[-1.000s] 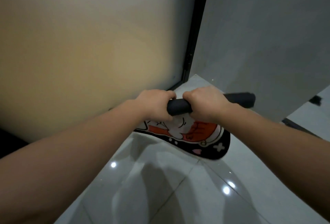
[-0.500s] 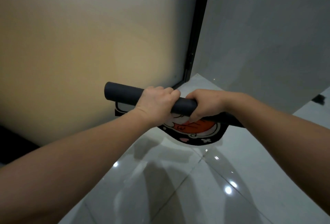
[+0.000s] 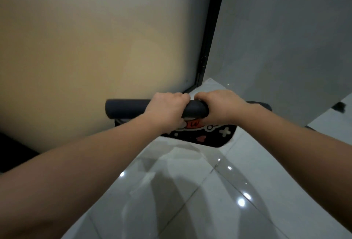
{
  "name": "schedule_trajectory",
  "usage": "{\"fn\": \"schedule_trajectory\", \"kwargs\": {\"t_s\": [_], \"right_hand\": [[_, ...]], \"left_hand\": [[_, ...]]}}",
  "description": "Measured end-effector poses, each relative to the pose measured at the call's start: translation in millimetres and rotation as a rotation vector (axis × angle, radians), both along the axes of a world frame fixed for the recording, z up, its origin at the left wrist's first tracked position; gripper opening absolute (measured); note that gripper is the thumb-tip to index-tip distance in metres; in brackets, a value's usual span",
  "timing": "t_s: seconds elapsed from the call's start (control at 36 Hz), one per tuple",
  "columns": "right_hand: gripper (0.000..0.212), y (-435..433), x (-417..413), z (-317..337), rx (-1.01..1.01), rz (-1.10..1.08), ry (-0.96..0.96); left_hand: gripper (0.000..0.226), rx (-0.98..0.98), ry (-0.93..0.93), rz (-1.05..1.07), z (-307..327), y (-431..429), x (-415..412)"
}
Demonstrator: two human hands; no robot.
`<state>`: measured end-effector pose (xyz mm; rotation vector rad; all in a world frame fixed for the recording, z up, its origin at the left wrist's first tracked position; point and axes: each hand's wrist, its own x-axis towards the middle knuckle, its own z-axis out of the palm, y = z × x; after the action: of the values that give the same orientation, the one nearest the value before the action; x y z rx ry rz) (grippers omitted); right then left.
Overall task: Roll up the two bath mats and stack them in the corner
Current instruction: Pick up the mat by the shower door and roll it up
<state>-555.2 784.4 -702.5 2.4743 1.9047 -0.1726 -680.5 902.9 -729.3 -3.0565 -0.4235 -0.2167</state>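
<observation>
Gripping: left hand (image 3: 167,108) and right hand (image 3: 221,105), fingers wrapped around bath mat roll (image 3: 125,108)
Mat: one, dark, mostly rolled; printed tail (image 3: 215,135) lies flat on floor (image 3: 190,191)
Edges: roll's left end beside frosted panel (image 3: 85,48); corner just beyond
Room: glossy tiles nearer the person bare

Glossy tiled floor (image 3: 190,200) carries the patterned bath mat (image 3: 219,135), seemingly part-rolled.

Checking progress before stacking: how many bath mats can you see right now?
1: the bath mat, partly rolled, gripped on its dark roll by the left hand and right hand, near the corner. A second isn't clearly visible.
</observation>
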Motion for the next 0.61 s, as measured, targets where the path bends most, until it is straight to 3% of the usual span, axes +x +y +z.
{"fn": "schedule_trajectory", "kwargs": {"t_s": [0.08, 0.17, 0.31, 0.36, 0.47, 0.61], "right_hand": [[0.027, 1.9, 0.3, 5.2, -0.060, -0.036, 0.099], [0.020, 0.6, -1.3, 4.9, -0.023, -0.025, -0.026], [0.023, -3.9, 4.3, -14.3, 0.273, 0.191, -0.470], [0.028, -3.0, 3.6, -18.8, 0.334, 0.222, -0.527], [0.029, -0.1, 1.4, -25.3, 0.306, 0.196, -0.449], [0.031, 6.8, -5.5, -1.2, -0.124, -0.022, 0.013]], "left_hand": [[0.039, 0.072, -0.032, -0.001, -2.3, -2.9, -0.8], [0.046, 0.030, -0.022, -0.014, -2.0, 1.7, -0.1], [0.050, -0.394, 0.178, 0.028, 6.0, 11.8, 2.4], [0.046, -0.484, 0.202, 0.039, 6.2, 13.2, 0.7], [0.039, -0.346, 0.108, 0.047, 1.7, 9.6, -5.6], [0.036, 0.015, -0.016, -0.010, -10.5, 0.1, -7.2]]}}
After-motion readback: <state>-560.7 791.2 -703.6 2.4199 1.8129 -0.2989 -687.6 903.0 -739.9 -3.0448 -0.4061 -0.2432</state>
